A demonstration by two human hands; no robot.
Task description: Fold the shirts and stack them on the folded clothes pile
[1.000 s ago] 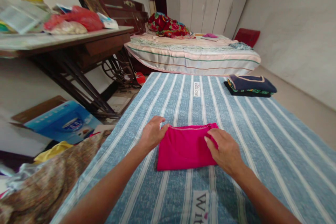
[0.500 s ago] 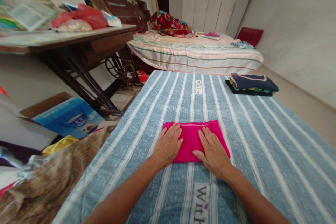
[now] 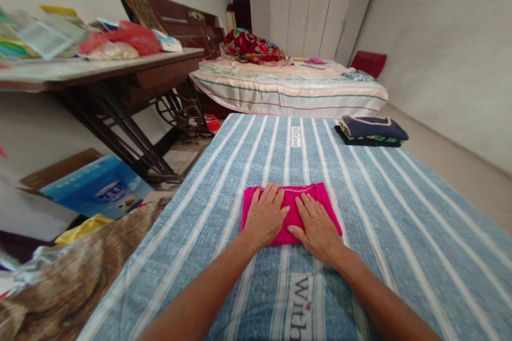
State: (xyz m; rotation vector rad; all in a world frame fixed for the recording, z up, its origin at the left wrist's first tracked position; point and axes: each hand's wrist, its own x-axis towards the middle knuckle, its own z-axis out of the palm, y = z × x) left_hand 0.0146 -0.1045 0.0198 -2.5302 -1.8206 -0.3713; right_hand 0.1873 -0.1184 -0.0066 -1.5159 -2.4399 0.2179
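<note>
A folded bright pink cloth (image 3: 328, 209) lies on the blue-and-white striped mattress (image 3: 400, 224) in front of me. My left hand (image 3: 266, 217) rests flat on its left half, fingers stretched out and open. My right hand (image 3: 316, 224) lies flat on its right half, fingers also spread. Both palms press down on the cloth, side by side, almost touching. Neither hand grips anything.
A stack of folded dark clothes (image 3: 372, 131) sits at the mattress's far right. A second bed (image 3: 288, 85) with a red floral bundle stands beyond. A cluttered sewing table (image 3: 100, 72) is at left, a blue box (image 3: 96, 186) and patterned fabric (image 3: 60, 287) below it.
A second ago my hands pinched the cloth's far corners. They have since let go and moved onto the cloth, lying flat and drawing closer together toward its middle.
</note>
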